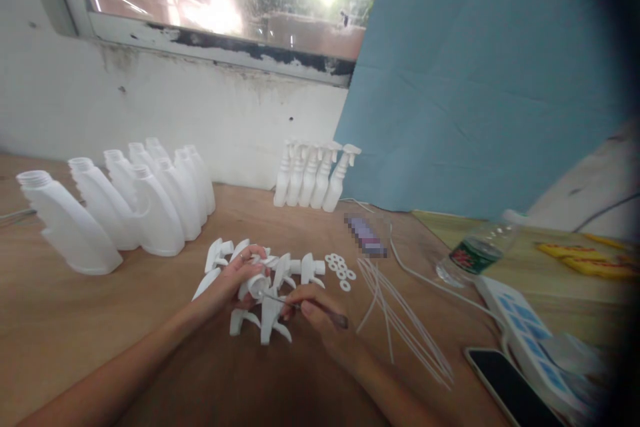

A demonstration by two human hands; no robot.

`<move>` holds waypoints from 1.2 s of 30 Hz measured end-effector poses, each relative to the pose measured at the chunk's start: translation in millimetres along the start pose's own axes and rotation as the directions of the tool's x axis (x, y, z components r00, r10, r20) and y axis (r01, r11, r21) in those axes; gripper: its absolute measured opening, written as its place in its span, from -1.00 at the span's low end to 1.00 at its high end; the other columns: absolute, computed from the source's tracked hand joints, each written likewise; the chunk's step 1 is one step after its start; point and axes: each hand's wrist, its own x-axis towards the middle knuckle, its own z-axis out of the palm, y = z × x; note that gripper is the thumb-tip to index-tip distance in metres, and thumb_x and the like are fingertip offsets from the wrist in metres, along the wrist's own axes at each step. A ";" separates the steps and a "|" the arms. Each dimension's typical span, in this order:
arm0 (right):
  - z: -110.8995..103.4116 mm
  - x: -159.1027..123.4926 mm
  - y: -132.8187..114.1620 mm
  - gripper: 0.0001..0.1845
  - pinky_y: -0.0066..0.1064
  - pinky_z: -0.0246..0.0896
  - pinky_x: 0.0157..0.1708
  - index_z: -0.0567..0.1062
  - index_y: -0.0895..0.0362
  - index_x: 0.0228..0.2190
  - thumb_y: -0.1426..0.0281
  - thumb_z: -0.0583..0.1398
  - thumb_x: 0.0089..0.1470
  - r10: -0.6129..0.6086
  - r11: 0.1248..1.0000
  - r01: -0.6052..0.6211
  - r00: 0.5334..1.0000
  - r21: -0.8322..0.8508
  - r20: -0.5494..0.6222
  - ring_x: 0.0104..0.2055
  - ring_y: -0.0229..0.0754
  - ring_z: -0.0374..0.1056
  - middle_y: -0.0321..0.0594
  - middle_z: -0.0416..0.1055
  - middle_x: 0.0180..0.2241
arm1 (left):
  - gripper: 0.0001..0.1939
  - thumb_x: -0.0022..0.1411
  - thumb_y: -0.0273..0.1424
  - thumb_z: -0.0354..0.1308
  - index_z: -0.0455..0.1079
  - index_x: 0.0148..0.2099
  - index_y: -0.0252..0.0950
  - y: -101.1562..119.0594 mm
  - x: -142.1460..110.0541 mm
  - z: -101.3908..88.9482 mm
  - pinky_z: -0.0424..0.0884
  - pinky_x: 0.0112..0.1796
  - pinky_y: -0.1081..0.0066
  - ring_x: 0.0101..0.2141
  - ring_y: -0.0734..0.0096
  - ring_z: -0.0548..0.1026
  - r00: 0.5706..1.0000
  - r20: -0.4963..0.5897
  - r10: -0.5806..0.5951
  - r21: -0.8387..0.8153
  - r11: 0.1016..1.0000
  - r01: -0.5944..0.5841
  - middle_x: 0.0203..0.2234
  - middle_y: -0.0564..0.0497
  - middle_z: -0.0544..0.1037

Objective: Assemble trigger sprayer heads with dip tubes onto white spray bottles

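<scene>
My left hand (245, 272) is closed around a white spray trigger head (257, 285), its round collar turned toward my right hand. In my right hand (313, 307) is a thin metal tool with a dark handle (339, 319), perhaps an awl or screwdriver. The tool's tip reaches the collar opening; how deep it goes I cannot tell. Several loose white trigger heads (311, 269) lie on the table around both hands. White ring washers (341, 271) are grouped just beyond my right hand, and thin white tubes (400, 320) lie to its right.
Several open white bottles (155, 213) stand at the left. Assembled spray bottles (313, 177) line up against the back wall. To the right are a water bottle (475, 255), a power strip (530, 340), a phone (505, 387) and a cable (425, 279). A blurred purple item (366, 235) lies at centre right.
</scene>
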 end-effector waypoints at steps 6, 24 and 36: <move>1.8 3.7 8.1 -0.60 -0.16 0.33 -0.02 0.35 0.07 0.02 0.47 0.15 0.12 -0.443 0.664 0.514 0.855 -0.542 0.268 0.04 -0.05 0.33 -0.05 0.39 0.01 | -0.63 0.20 -0.19 0.21 0.16 -0.05 -0.15 -1.9 -0.8 6.8 0.02 -0.72 0.68 -0.67 0.72 0.21 1.000 -0.022 0.006 -0.121 0.993 -0.008 -0.33 0.09 0.40; -58.7 0.8 8.2 -0.53 -0.17 0.27 0.11 0.43 0.10 0.04 0.60 0.06 0.12 -0.451 0.630 0.422 0.882 -0.652 0.135 0.15 -0.06 0.33 -0.05 0.36 0.13 | -0.41 0.16 -0.36 0.26 0.09 0.16 -0.07 -8.6 1.4 1.3 0.45 -0.18 0.36 -0.23 0.39 0.51 0.961 -0.068 0.268 0.114 0.959 -0.259 -0.02 -0.01 0.41; -148.7 1.3 50.6 -0.63 -0.19 0.38 -0.12 0.65 0.11 -0.33 0.14 0.15 0.15 0.101 0.834 -0.315 0.895 -0.453 -0.435 -0.18 0.03 0.53 -0.16 0.62 -0.28 | -0.58 0.23 -0.59 0.04 0.18 0.11 -0.18 -34.8 -24.9 32.5 0.38 0.01 0.26 0.00 0.28 0.42 0.714 0.594 0.369 0.676 0.252 -0.693 -0.03 -0.11 0.46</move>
